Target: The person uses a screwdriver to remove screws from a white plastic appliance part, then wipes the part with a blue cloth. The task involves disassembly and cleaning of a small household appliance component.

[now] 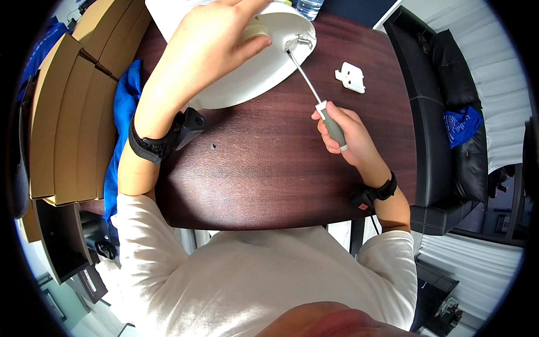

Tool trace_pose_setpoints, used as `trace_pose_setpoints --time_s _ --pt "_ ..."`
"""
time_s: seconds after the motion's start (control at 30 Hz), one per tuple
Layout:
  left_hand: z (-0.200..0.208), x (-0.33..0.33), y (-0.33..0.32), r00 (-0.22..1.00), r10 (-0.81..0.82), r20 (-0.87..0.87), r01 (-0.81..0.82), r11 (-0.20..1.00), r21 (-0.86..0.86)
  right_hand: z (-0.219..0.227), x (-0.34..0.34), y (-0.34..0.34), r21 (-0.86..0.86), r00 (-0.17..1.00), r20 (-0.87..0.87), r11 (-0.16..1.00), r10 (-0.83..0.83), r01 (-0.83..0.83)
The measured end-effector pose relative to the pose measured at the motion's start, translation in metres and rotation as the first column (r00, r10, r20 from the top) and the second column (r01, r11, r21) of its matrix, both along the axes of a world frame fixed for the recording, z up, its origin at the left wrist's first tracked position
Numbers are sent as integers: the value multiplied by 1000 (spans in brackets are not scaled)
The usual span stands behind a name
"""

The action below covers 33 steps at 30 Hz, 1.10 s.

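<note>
A white, smooth, curved plastic shell [247,84] lies at the far side of the table, with a metal fitting [297,42] near its right end. My left hand [222,36] lies over the shell, thumb apart from its stretched fingers, beside a cream round part [256,31]; some fingertips are cut off by the upper edge. In my right hand [345,132] is a screwdriver [333,126] with a grey and white handle. Its shaft slants up and left, and the tip meets the shell beside the metal fitting. What the tip engages is too small to see.
Right of the shell lies a small white plastic cover [352,77]. A tiny dark piece [213,146], perhaps a screw, rests on the brown table [252,180]. Blue cloth [124,106] and cardboard boxes [62,123] stand left, a clear bottle [309,8] beyond, a black sofa [429,123] right.
</note>
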State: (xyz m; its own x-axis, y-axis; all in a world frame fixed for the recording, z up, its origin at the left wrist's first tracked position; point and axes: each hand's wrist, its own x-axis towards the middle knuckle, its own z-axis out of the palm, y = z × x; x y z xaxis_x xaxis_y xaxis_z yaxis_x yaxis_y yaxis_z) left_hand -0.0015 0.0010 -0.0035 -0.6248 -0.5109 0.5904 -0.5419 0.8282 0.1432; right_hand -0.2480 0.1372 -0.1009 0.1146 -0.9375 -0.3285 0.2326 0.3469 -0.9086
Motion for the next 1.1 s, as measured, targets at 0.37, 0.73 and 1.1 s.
trace_pose_setpoints --time_s 0.37,0.73,1.1 --pt "1 0 1 1000 0 -7 0 1000 10 0 -1 1 -2 1000 22 1000 0 0" --pt "-1 1 -2 1000 -12 7 12 999 -44 -2 2 1 -11 999 -28 1000 -19 19" --pt "0 0 2 1000 16 10 -17 1000 19 -1 1 -2 -299 606 -767 953 -208 -51"
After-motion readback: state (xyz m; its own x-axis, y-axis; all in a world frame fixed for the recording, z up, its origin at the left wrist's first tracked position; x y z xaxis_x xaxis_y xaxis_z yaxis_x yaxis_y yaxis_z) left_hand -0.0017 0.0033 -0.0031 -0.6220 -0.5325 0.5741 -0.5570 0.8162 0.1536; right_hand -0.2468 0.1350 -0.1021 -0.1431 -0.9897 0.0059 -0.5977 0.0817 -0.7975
